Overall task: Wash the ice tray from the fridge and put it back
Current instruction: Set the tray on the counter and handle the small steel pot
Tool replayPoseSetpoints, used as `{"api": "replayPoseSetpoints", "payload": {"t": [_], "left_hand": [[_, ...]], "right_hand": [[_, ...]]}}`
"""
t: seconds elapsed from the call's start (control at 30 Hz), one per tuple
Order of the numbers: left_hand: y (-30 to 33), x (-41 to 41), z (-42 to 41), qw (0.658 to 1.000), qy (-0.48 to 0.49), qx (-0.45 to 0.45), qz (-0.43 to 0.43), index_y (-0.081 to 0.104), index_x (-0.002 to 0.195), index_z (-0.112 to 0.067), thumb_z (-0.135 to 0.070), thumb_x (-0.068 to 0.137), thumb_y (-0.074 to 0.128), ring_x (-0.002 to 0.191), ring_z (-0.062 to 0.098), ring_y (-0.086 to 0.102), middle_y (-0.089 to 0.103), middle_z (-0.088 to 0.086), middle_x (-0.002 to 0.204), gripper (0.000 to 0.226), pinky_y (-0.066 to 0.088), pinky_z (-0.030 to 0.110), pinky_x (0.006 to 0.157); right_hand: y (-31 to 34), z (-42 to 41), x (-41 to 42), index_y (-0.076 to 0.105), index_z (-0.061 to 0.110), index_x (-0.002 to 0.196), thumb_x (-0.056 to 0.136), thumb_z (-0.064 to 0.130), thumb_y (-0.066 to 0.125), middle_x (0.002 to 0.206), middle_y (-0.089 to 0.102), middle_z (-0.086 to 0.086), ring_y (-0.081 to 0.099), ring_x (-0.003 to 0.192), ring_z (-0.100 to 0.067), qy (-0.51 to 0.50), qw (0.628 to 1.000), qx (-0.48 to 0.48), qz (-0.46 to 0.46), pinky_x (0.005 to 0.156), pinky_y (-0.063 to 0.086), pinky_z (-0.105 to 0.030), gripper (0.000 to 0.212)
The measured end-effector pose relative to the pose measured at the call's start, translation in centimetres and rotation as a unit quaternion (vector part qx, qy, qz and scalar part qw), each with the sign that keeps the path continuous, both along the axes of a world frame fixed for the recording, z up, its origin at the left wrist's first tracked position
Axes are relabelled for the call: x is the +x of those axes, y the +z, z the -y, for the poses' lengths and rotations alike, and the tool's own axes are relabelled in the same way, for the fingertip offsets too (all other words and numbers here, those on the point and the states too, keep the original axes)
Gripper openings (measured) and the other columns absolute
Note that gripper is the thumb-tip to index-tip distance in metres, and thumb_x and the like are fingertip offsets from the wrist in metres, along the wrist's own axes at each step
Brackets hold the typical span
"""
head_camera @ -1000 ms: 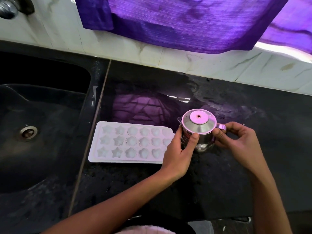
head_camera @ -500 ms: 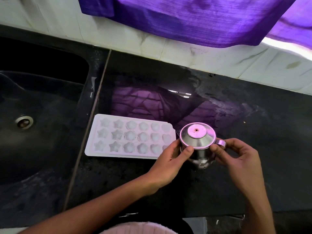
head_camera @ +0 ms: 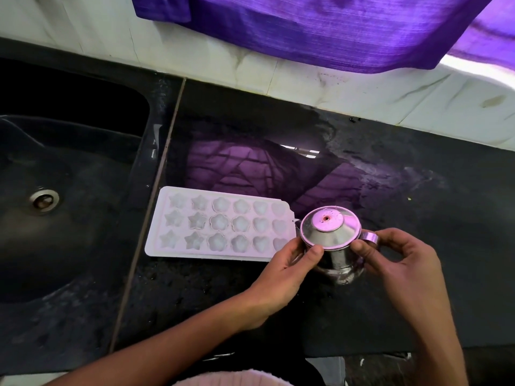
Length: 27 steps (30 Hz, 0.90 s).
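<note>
A white ice tray (head_camera: pixel 223 224) lies flat on the black counter (head_camera: pixel 418 218), just right of the dark sink (head_camera: pixel 69 190). Both hands — left hand (head_camera: pixel 289 263), right hand (head_camera: pixel 395 260) — grip a lidded steel jug (head_camera: pixel 331 240) beside the tray's right end.

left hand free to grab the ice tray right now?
Probably not yet. The left hand grips the steel jug, as does the right hand. The ice tray lies uncovered right beside it on the counter, so reach is easy once it lets go.
</note>
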<state>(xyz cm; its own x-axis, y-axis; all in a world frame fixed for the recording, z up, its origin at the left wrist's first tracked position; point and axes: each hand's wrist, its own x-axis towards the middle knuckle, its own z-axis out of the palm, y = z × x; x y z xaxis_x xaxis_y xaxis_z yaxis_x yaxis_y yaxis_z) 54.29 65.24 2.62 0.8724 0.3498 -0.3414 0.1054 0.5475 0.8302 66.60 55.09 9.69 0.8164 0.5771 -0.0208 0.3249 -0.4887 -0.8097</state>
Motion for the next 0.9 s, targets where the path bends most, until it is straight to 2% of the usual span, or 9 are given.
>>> {"api": "replayPoseSetpoints", "payload": {"t": [0.13,0.23,0.37,0.7,0.9], "left_hand": [[0.10,-0.07,-0.25,1.000,-0.006,0.008,0.000,0.055,0.112,-0.040,-0.054,0.076,0.052,0.105,-0.021,0.052,0.062,-0.039,0.106,0.039,0.042,0.000,0.077],[0.15,-0.07,-0.24,1.000,-0.014,0.011,-0.002,0.056,0.109,-0.040,-0.053,0.077,0.052,0.102,-0.021,0.054,0.063,-0.039,0.103,0.035,0.045,0.003,0.078],[0.01,-0.10,-0.18,0.999,-0.024,0.021,-0.002,0.057,0.105,-0.046,-0.057,0.075,0.051,0.103,-0.018,0.054,0.063,-0.038,0.104,0.033,0.047,0.014,0.084],[0.19,-0.13,-0.01,0.999,-0.030,0.036,0.004,0.059,0.094,-0.063,-0.061,0.075,0.052,0.104,-0.019,0.054,0.062,-0.038,0.106,0.021,0.044,0.018,0.085],[-0.11,0.09,-0.11,0.998,-0.010,0.057,0.019,0.056,0.107,-0.045,-0.054,0.077,0.051,0.106,-0.019,0.053,0.061,-0.041,0.106,0.031,0.046,0.008,0.082]], "right_hand": [[0.25,0.04,-0.05,0.069,0.027,0.071,0.057,0.044,0.071,0.072,0.072,0.012,0.066,0.063,-0.005,0.003,1.000,-0.008,0.012,0.069,0.055,-0.039,0.022],[0.35,0.19,0.01,0.069,0.029,0.075,0.056,0.047,0.071,0.073,0.072,0.012,0.067,0.066,-0.008,0.004,1.000,-0.019,0.021,0.070,0.057,-0.043,0.026],[0.35,0.49,0.05,0.068,0.030,0.076,0.055,0.050,0.071,0.073,0.072,0.012,0.067,0.067,-0.010,0.002,0.999,-0.020,0.026,0.075,0.057,-0.047,0.029],[0.86,0.65,0.11,0.068,0.035,0.076,0.055,0.048,0.070,0.073,0.071,0.018,0.065,0.059,0.000,0.009,0.999,-0.006,0.037,0.065,0.056,-0.031,0.024],[0.71,0.87,0.37,0.069,0.032,0.077,0.057,0.043,0.072,0.075,0.072,0.013,0.067,0.065,-0.007,0.010,0.999,0.028,0.019,0.066,0.057,-0.030,0.023]]}}
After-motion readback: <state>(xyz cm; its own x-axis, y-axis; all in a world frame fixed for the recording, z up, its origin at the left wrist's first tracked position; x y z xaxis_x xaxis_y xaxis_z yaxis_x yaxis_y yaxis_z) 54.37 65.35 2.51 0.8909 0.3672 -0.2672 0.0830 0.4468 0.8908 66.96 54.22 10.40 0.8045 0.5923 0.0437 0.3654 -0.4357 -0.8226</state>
